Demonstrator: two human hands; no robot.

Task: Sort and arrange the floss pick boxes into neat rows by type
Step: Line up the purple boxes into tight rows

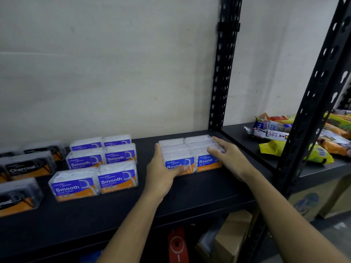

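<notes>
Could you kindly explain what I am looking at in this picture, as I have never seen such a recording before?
There is no machine here. A person is working with bare hands, and the single picture comes from a wide-angle camera worn on their head, looking forward and down, so both forearms reach in from below. On the black shelf lie small clear floss pick boxes in three groups: Charcoal boxes at the far left, Smooth boxes in the middle, and Round boxes to the right. The left hand presses against the left side of the Round block, with its thumb across a front label, and the right hand rests on its right side. Nothing is lifted; the hands simply bracket the block. On the neighbouring shelf to the right lie snack packets.
</notes>
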